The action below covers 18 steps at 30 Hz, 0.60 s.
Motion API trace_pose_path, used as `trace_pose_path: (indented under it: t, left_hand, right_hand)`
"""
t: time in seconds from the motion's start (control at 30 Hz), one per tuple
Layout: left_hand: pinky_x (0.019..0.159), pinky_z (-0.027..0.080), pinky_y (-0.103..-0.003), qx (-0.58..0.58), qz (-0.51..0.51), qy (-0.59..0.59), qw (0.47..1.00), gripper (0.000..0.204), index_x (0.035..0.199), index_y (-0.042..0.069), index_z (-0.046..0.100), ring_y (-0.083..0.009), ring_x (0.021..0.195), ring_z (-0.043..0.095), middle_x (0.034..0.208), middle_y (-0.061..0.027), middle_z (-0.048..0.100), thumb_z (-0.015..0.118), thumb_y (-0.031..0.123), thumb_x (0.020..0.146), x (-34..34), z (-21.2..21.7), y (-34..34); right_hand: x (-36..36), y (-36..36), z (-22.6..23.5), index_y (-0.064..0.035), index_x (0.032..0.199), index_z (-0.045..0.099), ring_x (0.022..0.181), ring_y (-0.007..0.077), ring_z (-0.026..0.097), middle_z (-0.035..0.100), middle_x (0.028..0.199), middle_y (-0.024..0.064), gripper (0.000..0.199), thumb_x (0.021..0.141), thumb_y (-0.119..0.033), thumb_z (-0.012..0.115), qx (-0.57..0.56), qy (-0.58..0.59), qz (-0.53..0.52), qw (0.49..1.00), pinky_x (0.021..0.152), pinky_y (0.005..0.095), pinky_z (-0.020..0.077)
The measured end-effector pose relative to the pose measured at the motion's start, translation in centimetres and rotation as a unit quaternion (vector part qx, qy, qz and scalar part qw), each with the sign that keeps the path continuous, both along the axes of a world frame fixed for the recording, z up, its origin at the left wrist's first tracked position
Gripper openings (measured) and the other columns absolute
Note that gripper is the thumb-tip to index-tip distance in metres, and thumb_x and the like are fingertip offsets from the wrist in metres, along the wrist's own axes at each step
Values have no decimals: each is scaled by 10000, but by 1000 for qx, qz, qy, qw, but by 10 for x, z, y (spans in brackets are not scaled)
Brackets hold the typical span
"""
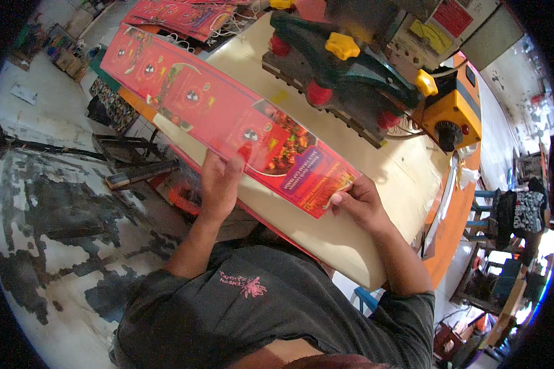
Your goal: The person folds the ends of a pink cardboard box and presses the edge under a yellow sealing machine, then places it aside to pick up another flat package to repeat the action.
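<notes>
A long red and magenta printed strip [228, 111] of glossy sheet lies across the cream work table [406, 178], running from the upper left toward me. My left hand [220, 178] grips its near long edge, thumb on top. My right hand [358, 202] pinches the strip's near end corner with fingers closed on it. Food pictures and round emblems repeat along the strip.
A dark green machine [345, 67] with yellow and red knobs sits beyond the strip, next to an orange control box [452, 111]. More red printed sheets [184, 15] lie at the far left. A person in patterned clothing [526, 212] stands at right. Worn, flaking floor [55, 209] spreads left.
</notes>
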<state>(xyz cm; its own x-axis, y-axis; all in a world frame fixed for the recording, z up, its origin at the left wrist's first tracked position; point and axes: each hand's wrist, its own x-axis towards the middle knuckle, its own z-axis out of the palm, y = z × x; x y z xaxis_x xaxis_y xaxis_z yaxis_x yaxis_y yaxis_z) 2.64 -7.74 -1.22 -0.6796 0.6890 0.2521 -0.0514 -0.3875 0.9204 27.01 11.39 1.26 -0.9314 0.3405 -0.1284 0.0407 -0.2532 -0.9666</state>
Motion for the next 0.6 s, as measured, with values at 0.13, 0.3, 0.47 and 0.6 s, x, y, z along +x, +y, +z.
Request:
trace_pose_path:
  t: [0.13,0.3,0.47,0.6]
  left_hand:
    - [1065,565,-352,75,31,-145,986,496,1519,55,495,-173,1223,658,1357,-73,655,696,90,1067,5,2,9]
    - [1109,564,-404,119,42,-173,977,497,1536,68,489,-208,1299,652,1428,-91,640,662,65,1070,-13,25,12]
    - [1136,556,-446,189,64,-133,971,480,1551,74,475,-230,1342,641,1493,-107,617,621,78,1093,-39,33,11]
    - [1138,556,-447,224,57,-125,965,433,1528,69,488,-227,1342,641,1503,-106,612,594,84,1109,-41,44,13]
  right_hand:
    - [2,0,-12,-24,1417,582,894,122,707,749,1062,57,408,1066,-189,711,17,-20,30,999,758,292,566]
    - [-2,1,-3,-50,1334,607,882,114,693,768,1079,67,314,1081,-208,702,25,-38,49,998,763,277,557]
    - [-5,3,-1,-59,1336,618,882,99,684,780,1103,64,305,1090,-222,698,40,-43,71,996,760,272,561]
    - [-4,5,-5,-52,1313,631,875,96,681,782,1093,59,282,1095,-220,692,46,-53,72,995,760,280,564]
